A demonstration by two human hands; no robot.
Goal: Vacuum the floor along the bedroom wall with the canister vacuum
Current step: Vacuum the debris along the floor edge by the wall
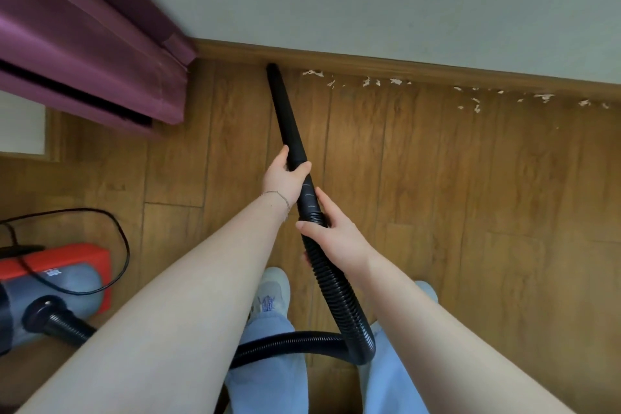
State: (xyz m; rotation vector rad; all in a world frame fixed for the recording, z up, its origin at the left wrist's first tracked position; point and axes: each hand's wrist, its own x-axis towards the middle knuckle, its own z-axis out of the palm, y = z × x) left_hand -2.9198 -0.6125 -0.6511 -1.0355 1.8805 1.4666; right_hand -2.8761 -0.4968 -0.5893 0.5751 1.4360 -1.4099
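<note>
The left hand [283, 178] was curled round the black nozzle tube [285, 114] near the centre of the frame, thumb on one side and fingers wrapped over the other. Just below it, the right hand [336, 239] gripped the ribbed hose [339, 299] where it joined the tube's cuff, fingers closed round it. Above the two grips the tube ran up and slightly left, and its tip sat at the foot of the wooden baseboard [369, 64], upper centre. To the right of the tip, white paper scraps [470, 101] lay scattered on the wood floor [470, 212] along the baseboard, out to the right edge. Below the right hand the hose dropped between the person's legs, looped at the bottom of the frame, and ran left to the red and grey canister vacuum [67, 282] at the lower left. A dark power cord [126, 245] arced over the canister. A purple curtain [84, 44] hung at the upper left.
</note>
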